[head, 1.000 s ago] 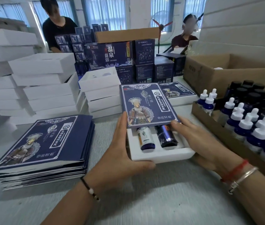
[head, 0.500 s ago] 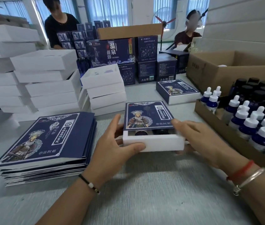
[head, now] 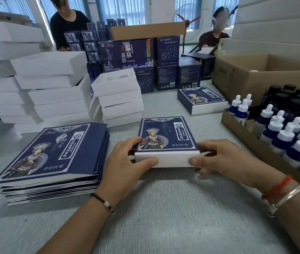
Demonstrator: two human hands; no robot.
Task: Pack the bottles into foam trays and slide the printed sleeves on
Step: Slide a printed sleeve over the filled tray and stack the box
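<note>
Tray (head: pixel 167 159) sits mid-bench, sleeve (head: pixel 165 133) covering its whole top, white front wall showing. Left hand (head: pixel 127 162) grip clamped on tray's left end, thumb on front wall. Right hand (head: pixel 222 160) grip clamped on right end. Flat sleeve stack (head: pixel 53 153) at left, bottles (head: pixel 283 136) along right edge.

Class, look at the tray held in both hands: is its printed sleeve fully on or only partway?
Fully on, as far as visible: the printed sleeve covers the foam tray top, hiding the bottles.
</note>
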